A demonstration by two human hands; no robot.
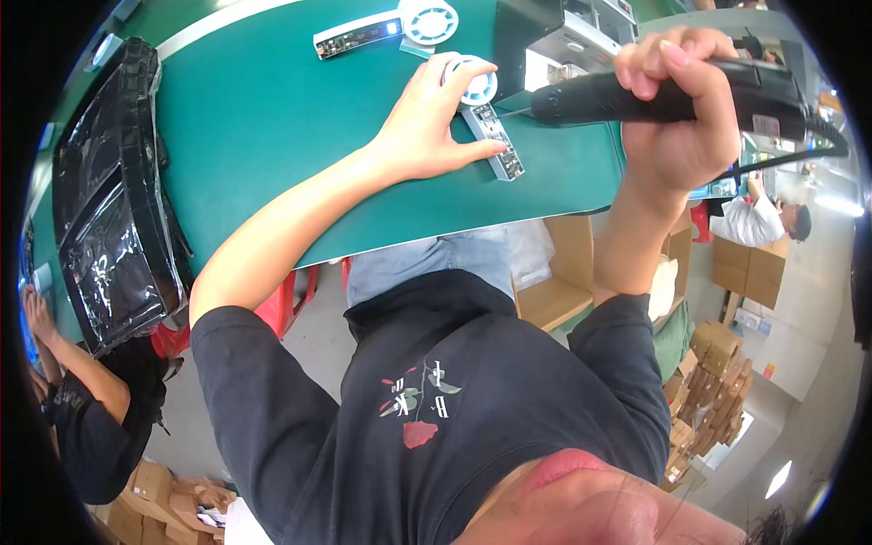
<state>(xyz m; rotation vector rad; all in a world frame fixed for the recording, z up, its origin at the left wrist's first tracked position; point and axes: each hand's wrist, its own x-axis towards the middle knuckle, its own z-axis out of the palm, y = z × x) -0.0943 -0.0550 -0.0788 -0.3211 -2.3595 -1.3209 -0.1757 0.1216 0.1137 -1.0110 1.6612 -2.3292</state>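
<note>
My left hand (427, 123) lies over a narrow white device with a bare circuit board (495, 145). Its fingers rest on the round white slotted disc (477, 84) at the device's far end, and the thumb presses on the board. In my right hand (681, 100) is a black electric screwdriver (599, 98), held almost level with its bit pointing left. The bit's tip is beside the board near the disc; whether it touches a screw is too small to tell. A second such device (359, 36), with a lit spot and its own disc, lies farther back on the green mat.
A black and silver machine (572, 41) stands at the back right of the green tabletop (272, 109). Black glossy bins (113, 200) line the left edge. The screwdriver's coiled cord (822, 145) trails right. Cardboard boxes (563, 282) stand below the table edge. Other people sit at far left and far right.
</note>
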